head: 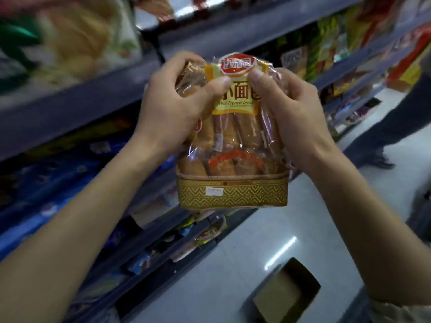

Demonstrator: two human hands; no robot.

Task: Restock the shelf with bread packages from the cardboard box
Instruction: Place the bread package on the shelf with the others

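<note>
A clear bread package [233, 159] with a yellow label, a red logo and a gold patterned base hangs upright in the middle of the view. My left hand [177, 106] grips its upper left side, thumb pressed on the label. On the upper right side my right hand [289, 113] holds it too, thumb near the logo. Below, on the floor, sits the open cardboard box [286, 292]; the part of its inside that shows looks bare. The shelf [70, 106] runs along the left, with blurred bread bags on its upper level.
Lower shelves [70, 183] on the left hold blue and dark snack packets. More stocked shelves [345, 50] stretch to the upper right. A person's legs in dark trousers [396, 122] stand in the aisle at the right. The pale floor [256, 241] lies between.
</note>
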